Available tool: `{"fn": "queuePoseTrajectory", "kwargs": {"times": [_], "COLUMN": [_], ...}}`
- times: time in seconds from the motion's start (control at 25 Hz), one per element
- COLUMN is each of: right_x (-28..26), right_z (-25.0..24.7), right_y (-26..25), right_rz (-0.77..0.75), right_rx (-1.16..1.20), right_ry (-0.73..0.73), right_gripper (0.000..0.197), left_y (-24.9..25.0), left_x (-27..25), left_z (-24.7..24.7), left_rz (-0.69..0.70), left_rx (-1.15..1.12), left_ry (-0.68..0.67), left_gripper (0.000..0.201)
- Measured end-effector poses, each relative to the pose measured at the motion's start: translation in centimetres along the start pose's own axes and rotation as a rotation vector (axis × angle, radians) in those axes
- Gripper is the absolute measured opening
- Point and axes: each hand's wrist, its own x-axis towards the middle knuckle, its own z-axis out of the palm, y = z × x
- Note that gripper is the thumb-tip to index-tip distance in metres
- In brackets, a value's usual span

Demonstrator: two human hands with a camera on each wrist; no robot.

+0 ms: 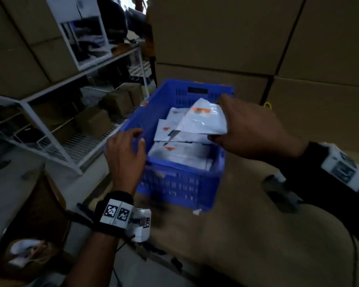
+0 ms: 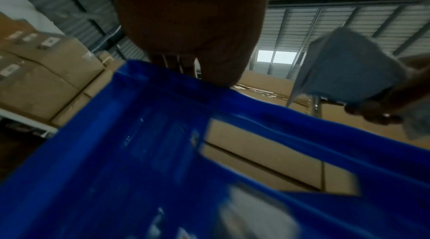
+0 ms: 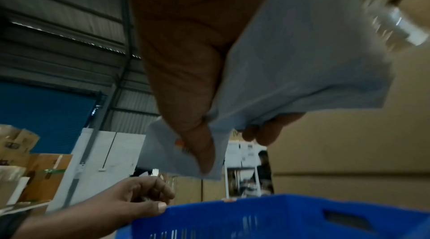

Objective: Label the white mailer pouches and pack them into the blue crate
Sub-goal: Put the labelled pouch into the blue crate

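The print on the orange label (image 1: 199, 110) of the white mailer pouch (image 1: 203, 121) is too blurred to read, and the right hand (image 1: 255, 129) covers the right edge of this pouch. The blue crate (image 1: 180, 183) hides the lower pouches (image 1: 180, 154), so their number is not clear. In the left wrist view the left hand (image 2: 193, 28) is dark and cut off by the top edge.

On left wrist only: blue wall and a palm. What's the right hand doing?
Observer: The right hand holds a white mailer pouch over the blue crate, above the pouches already inside.
Operator: Labelled?
Observer: Yes, an orange label shows on its upper face in the head view.
Operator: Left hand holding anything?
Observer: No. The left hand has its thumb on the crate's rim, fingers loosely curled.
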Motion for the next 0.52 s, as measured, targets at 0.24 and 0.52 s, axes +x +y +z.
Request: {"fn": "queuePoseTrajectory", "kwargs": {"times": [0.24,0.52], "right_x": [13.4,15.9], "right_z": [6.7,16.1], "right_y": [-4.8,-7.8], "right_rz": [-0.074,-0.058], "right_rx": [-0.096,-0.094], "right_ry": [-0.403,-0.817], "right_gripper": [0.094,0.117], "left_y": [-4.6,-7.0], "left_x": [9.2,10.5], "left_z": [-0.9,2.3], "left_rz": [-0.065,0.125], "left_rx": [0.13,0.218], "left_ry": [-0.214,-0.452], "left_gripper": [0.015,0.021]}}
